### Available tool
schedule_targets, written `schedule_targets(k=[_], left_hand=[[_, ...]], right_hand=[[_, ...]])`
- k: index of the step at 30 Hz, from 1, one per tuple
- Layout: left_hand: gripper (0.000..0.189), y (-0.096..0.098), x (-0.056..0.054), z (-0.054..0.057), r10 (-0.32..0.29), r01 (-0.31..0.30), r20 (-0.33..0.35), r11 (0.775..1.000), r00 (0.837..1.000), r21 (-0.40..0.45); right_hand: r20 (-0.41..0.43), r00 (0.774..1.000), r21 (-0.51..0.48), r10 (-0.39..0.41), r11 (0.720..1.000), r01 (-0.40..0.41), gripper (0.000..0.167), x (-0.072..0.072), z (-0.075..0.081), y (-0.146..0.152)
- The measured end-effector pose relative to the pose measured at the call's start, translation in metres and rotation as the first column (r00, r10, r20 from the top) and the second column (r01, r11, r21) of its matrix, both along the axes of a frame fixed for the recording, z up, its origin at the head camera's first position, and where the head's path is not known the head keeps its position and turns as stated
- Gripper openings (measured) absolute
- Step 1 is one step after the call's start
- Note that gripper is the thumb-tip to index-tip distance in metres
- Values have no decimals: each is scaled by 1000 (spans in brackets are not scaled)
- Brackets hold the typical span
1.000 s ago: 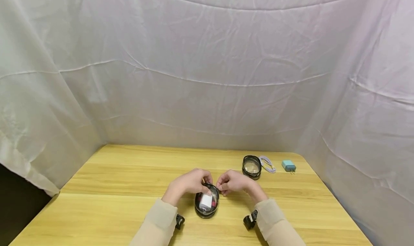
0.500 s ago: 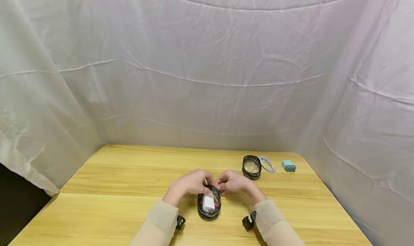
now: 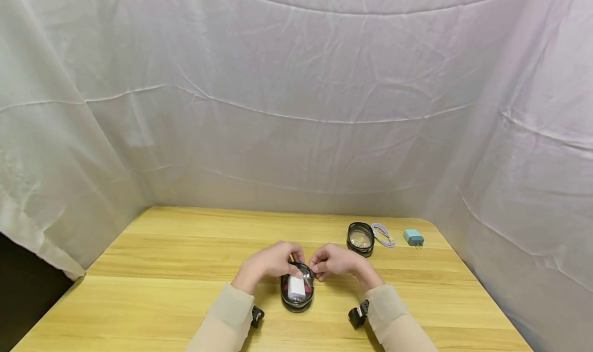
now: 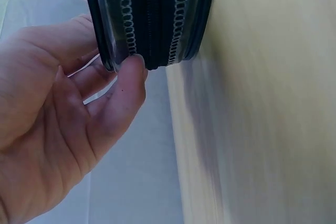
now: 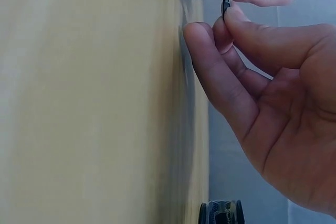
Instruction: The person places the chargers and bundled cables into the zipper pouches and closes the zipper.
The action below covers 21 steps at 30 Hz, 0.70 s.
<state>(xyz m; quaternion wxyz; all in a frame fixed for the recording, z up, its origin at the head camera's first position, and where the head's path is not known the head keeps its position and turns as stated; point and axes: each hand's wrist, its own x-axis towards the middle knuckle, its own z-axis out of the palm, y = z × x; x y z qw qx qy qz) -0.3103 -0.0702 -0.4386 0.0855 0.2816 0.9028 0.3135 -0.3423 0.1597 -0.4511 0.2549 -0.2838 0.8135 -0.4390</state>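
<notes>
A small oval zip pouch (image 3: pixel 296 306), clear with black edging, sits in front of me. Through its clear top show a white block like a charger (image 3: pixel 296 289) and something pinkish red. My left hand (image 3: pixel 272 263) grips the far end of the pouch, thumb on its side by the zipper (image 4: pixel 152 19) in the left wrist view. At the far right end, my right hand (image 3: pixel 337 260) pinches the black zipper pull (image 5: pixel 226 7) between thumb and forefinger, as the right wrist view shows. How far the zipper is done up, I cannot tell.
A second clear pouch (image 3: pixel 361 247) with black edging stands farther back on the right of the wooden table (image 3: pixel 153 300). Beside it lie a coiled pale lilac cable (image 3: pixel 382 235) and a teal plug adapter (image 3: pixel 413 237). Pale cloth hangs around the table.
The pouch and left hand shifted slightly right and nearer half a second ago, then back left. The hands came close together and parted a little. Both holds stayed the same.
</notes>
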Motion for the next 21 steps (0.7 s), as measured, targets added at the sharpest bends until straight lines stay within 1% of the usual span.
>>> schedule_targets(k=[9, 16, 21], left_hand=[[21, -2, 0, 1, -11, 11, -4, 1000, 1000, 1], [26, -1, 2, 6, -18, 17, -14, 1000, 1000, -11], [24, 1, 1, 6, -48, 48, -20, 999, 999, 2]], right_hand=[[-2, 999, -13, -32, 999, 32, 6, 1, -2, -2], [-22, 1000, -20, -13, 1000, 13, 9, 0, -3, -4], [-34, 999, -21, 0, 1000, 0, 10, -1, -4, -6]])
